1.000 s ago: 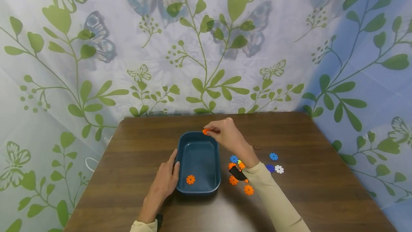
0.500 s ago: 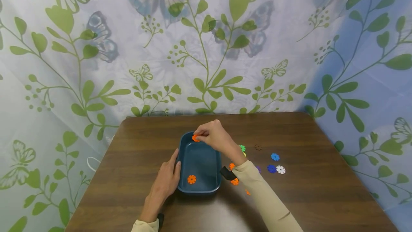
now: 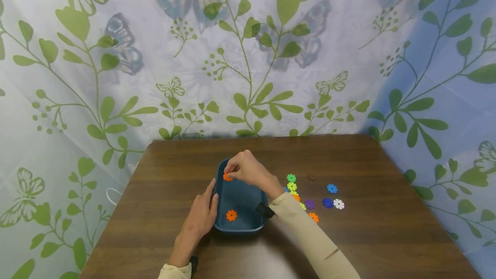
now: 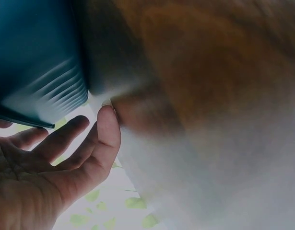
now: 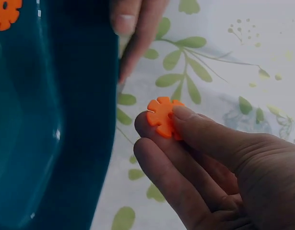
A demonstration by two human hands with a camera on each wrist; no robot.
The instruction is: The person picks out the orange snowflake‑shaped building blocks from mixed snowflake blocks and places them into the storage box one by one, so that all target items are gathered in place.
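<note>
My right hand (image 3: pixel 249 170) pinches an orange notched disc (image 5: pixel 161 116) between thumb and fingertips, above the far left part of the blue tray (image 3: pixel 240 230). A second orange disc (image 3: pixel 231 215) lies flat on the tray's floor near its front left corner. My left hand (image 3: pixel 199 210) rests along the tray's left side with its fingers extended. Seen from below in the left wrist view, the fingers (image 4: pixel 65 136) are spread loosely beside the tray's ribbed wall (image 4: pixel 61 91). The right forearm hides part of the loose discs.
Right of the tray, several notched discs lie on the wooden table (image 3: pixel 379 227): green (image 3: pixel 291 178), brown (image 3: pixel 311 176), light blue (image 3: pixel 332 188), purple (image 3: pixel 309 204), dark blue (image 3: pixel 327 203) and white (image 3: pixel 339 203) among them. A patterned curtain (image 3: pixel 248 55) hangs behind the table.
My right hand has carried the orange disc leftward and down, from the tray's far right corner to over its far left part. The left hand stays at the tray's side.
</note>
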